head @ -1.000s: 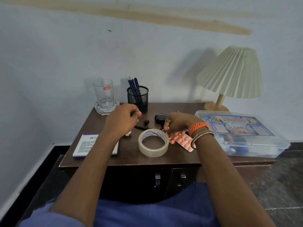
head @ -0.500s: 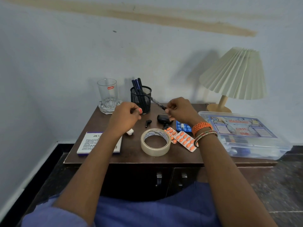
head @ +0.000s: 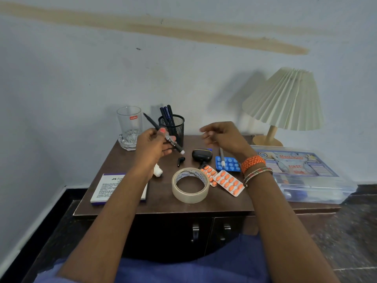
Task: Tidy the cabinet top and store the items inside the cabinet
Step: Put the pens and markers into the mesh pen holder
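Left edge of cabinet top: white booklet lying flat, drinking glass behind it. My left hand grips a black pen, held tilted above the top, just left of the mesh pen holder. Centre: tape roll, orange blister packs. My right hand hovers, fingers loosely curled, holding nothing. Far right: first-aid box.

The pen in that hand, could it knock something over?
Maybe. The left hand holds the pen tilted, its upper end close to the glass, so a swing could tip it. Dropping it into the mesh holder, it might miss and roll off the cabinet top.
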Tool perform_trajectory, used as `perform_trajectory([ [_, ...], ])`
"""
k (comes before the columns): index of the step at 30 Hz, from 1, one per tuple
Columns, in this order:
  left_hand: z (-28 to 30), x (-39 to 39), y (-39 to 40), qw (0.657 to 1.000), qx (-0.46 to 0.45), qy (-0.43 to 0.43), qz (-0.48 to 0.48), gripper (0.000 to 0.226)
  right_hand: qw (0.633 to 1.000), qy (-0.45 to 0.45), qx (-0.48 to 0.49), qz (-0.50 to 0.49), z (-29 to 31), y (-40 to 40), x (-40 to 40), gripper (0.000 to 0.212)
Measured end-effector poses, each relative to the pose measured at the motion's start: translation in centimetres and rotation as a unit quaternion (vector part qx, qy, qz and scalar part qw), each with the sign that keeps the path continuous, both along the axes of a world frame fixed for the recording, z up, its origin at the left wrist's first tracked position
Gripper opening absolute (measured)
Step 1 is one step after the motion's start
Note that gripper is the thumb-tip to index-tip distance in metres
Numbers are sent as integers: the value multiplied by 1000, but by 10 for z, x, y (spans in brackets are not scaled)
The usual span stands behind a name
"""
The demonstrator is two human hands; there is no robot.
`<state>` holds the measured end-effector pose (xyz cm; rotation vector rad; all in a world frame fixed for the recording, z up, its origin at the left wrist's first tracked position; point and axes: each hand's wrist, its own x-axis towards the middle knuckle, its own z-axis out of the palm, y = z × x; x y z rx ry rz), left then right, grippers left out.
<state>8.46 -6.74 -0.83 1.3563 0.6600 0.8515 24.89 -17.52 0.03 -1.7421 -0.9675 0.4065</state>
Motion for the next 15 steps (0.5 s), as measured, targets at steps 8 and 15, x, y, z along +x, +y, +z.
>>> perform_trajectory([
  [8,-9,-3,8,942,254,217,30,18,974,-112,-21,-198,-20,-7,31,30],
  [15,-15,3,11,908,303,285,53,21,944,-229,-227,-75,-50,19,22,34],
])
